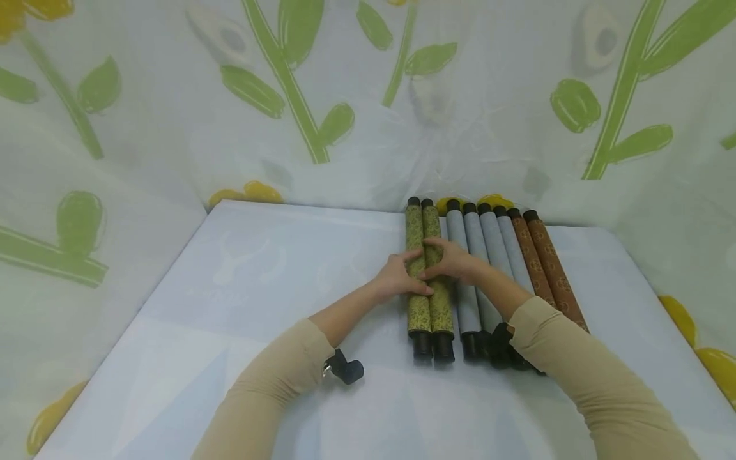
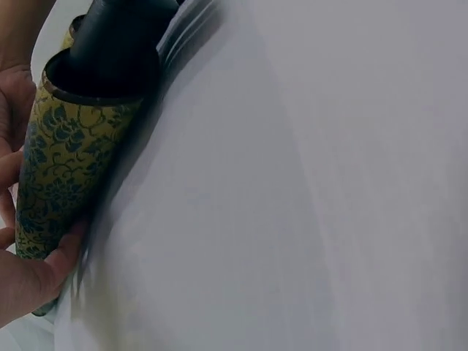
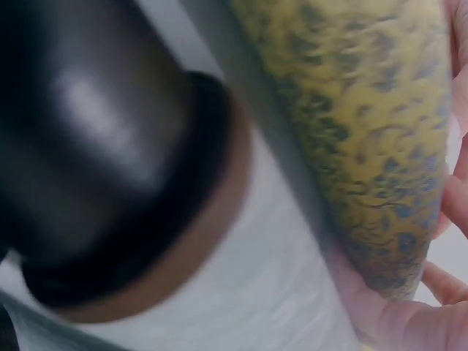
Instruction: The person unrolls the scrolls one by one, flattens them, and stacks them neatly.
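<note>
Plainly, left yellow roll (image 1: 419, 310) inside pinching left grip (image 1: 398, 276), right yellow roll (image 1: 441, 310) inside pinching right grip (image 1: 456, 260)

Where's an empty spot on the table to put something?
The table has a big bare patch between its left edge, left sleeve and yellow patterned scrolls; a smaller one right of the brown scrolls. Crowded between: grey scrolls, left hand, right hand.

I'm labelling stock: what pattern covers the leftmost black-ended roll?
Dark flowers and vines cover the yellow cylindrical roll, clearest in the left wrist view.
</note>
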`<state>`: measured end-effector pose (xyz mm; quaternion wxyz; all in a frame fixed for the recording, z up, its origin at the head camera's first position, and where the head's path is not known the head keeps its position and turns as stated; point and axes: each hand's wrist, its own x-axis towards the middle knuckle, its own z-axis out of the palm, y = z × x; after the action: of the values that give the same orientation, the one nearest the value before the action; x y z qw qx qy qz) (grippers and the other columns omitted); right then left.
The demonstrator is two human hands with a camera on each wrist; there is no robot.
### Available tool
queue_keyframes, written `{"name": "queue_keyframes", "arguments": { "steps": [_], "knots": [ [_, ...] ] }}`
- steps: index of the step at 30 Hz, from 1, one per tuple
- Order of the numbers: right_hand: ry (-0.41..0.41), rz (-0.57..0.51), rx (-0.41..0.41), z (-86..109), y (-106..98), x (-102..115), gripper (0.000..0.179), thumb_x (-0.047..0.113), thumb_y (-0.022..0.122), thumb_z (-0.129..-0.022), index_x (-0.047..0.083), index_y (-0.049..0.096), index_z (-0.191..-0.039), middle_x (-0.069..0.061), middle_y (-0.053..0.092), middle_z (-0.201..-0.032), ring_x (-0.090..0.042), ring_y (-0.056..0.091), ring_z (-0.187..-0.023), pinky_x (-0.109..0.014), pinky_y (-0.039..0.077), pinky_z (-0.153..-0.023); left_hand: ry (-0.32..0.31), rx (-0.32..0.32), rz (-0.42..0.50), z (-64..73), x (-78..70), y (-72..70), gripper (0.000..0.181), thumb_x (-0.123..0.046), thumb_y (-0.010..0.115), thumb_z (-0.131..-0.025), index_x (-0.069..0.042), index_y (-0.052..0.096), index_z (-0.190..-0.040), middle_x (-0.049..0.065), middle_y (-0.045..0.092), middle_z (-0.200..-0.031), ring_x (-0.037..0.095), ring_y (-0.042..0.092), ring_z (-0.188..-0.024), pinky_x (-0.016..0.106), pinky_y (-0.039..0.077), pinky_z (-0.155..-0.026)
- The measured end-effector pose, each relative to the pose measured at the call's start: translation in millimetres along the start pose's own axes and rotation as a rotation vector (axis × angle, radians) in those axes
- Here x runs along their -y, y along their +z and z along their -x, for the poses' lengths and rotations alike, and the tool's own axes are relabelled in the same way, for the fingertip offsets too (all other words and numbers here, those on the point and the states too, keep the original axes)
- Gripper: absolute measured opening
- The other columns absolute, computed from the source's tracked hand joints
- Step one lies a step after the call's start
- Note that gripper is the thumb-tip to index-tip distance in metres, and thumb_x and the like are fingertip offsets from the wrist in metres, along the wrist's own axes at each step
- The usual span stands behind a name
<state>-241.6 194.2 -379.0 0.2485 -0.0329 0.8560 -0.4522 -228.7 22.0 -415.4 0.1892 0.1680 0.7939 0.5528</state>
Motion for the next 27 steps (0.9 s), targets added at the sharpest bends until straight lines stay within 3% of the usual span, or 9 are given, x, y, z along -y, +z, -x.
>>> {"name": "queue_keyframes", "arguments": {
  "steps": [4, 10, 19, 27],
  "knots": [
    [-0.006, -0.053, 0.011, -0.4, 4, -1, 0.091, 0.015, 0.075, -0.081, 0.015, 0.018, -0.152, -0.022, 0.006, -0.155, -0.042, 0.028, -0.133, -0.055, 0.042, -0.093, 0.002, 0.018, 0.109, 2.9, 3.2, -4.9, 0.087, -0.007, 0.081, -0.071, -0.009, 0.036, -0.145, 0.006, 0.030, -0.153, 0.024, 0.020, -0.143, 0.041, 0.019, -0.114],
    [-0.103, -0.003, -0.017, -3.0, 11, -2, 0.089, 0.022, 0.077, -0.079, 0.014, 0.023, -0.150, -0.019, 0.010, -0.156, -0.040, 0.014, -0.140, -0.058, 0.025, -0.107, -0.019, 0.035, 0.225, 5.2, 9.8, -12.5, 0.081, -0.003, 0.077, -0.075, -0.010, 0.038, -0.145, 0.006, 0.029, -0.153, 0.023, 0.016, -0.144, 0.038, 0.022, -0.114],
    [-0.099, -0.073, 0.003, -4.2, 21, 4, 0.089, 0.019, 0.074, -0.082, 0.014, 0.018, -0.151, -0.017, 0.005, -0.157, -0.038, 0.012, -0.141, -0.056, 0.024, -0.109, -0.035, 0.039, 0.179, 10.4, 12.2, -26.4, 0.078, -0.007, 0.079, -0.075, -0.016, 0.042, -0.143, 0.003, 0.029, -0.153, 0.023, 0.013, -0.144, 0.042, 0.020, -0.114],
    [-0.084, -0.133, 0.014, -8.3, 34, 17, 0.088, 0.015, 0.072, -0.083, 0.019, 0.016, -0.152, -0.015, 0.006, -0.157, -0.037, 0.021, -0.139, -0.051, 0.038, -0.101, -0.051, 0.006, 0.168, 17.9, 17.6, -44.4, 0.079, -0.007, 0.079, -0.074, -0.017, 0.042, -0.143, 0.006, 0.026, -0.154, 0.026, 0.018, -0.143, 0.044, 0.025, -0.112]
  ]
}}
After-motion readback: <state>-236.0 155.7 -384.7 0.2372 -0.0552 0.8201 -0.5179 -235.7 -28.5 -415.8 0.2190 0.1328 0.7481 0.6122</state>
